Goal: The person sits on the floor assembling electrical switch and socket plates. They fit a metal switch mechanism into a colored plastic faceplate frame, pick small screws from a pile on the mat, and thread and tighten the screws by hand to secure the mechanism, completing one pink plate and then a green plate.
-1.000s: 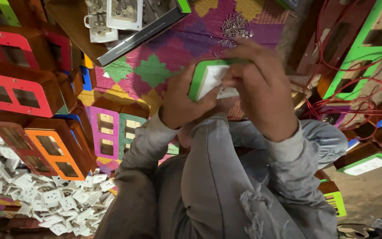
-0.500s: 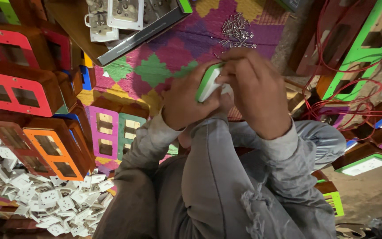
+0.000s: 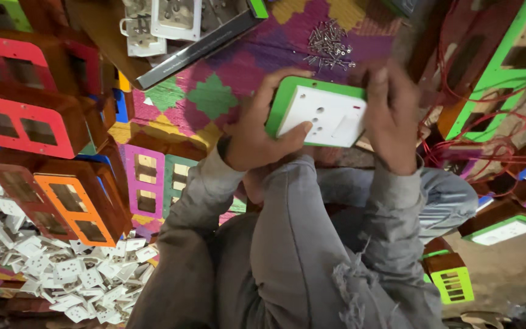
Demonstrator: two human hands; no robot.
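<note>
A: Two hands on one item. Left hand (image 3: pixel 257 137) grips the green-framed box (image 3: pixel 318 113) from its left edge, fingers curled over the top rim, thumb flat on the white switch plate (image 3: pixel 324 116). Closed firmly on it.

B: Right hand?

A: Right hand (image 3: pixel 394 119) clamps the right edge of the same box, fingers wrapped behind it, so the tips are hidden. Closed on it too. Box is held in the air above the lap, face up toward the camera, tilted a bit, over the near edge of the patterned mat (image 3: pixel 226 85).

B: Room around it?

A: Tight. Pile of screws (image 3: pixel 330 45) lies on the mat just beyond the box's far edge, not touching. Dark tray (image 3: pixel 202 45) with white sockets sits at the mat's far left corner. Stacked coloured frames crowd the left side: red frame (image 3: pixel 19 125), orange frame (image 3: pixel 71 207), pink frame (image 3: pixel 144 180). Right side has a green frame (image 3: pixel 494 67) and tangled red wires (image 3: pixel 488 146) near the right hand's wrist.

B: Anything open?

A: Only the bare mat strip between the tray and the left hand. Heap of loose white sockets (image 3: pixel 44 274) fills the bottom left, well apart from both hands. Grey-trousered knee (image 3: pixel 299 244) sits directly under the box.
</note>
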